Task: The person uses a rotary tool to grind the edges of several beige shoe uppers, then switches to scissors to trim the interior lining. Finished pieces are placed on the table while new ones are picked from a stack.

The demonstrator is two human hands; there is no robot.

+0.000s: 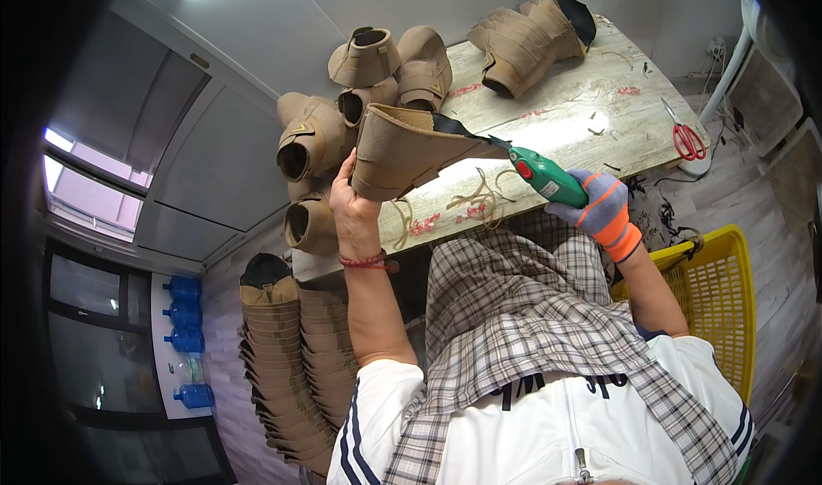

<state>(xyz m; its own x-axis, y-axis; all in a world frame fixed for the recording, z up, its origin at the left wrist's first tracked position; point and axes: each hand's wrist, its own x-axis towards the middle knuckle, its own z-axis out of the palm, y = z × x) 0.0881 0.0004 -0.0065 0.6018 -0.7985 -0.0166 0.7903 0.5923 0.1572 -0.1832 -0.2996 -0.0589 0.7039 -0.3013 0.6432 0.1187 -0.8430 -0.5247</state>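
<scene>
My bare left hand [349,198] grips a tan boot upper [398,155] with a dark lining and holds it up over the near side of the table. In a grey and orange glove, my right hand [604,211] is closed round green cordless electric scissors [548,181] with a red button. Their dark tip meets the upper's pointed right end; whether the blades are in the material is too small to tell. Beyond my left hand are several tan uppers [310,145], some piled on others. Thin cut strips [479,198] lie beneath the held upper.
A nested row of uppers [531,44] lies at the back of the worn white table [616,100]. Red-handled scissors [687,141] rest by its right edge. A yellow basket [738,297] stands at my right, and tall stacks of uppers [278,374] at my left.
</scene>
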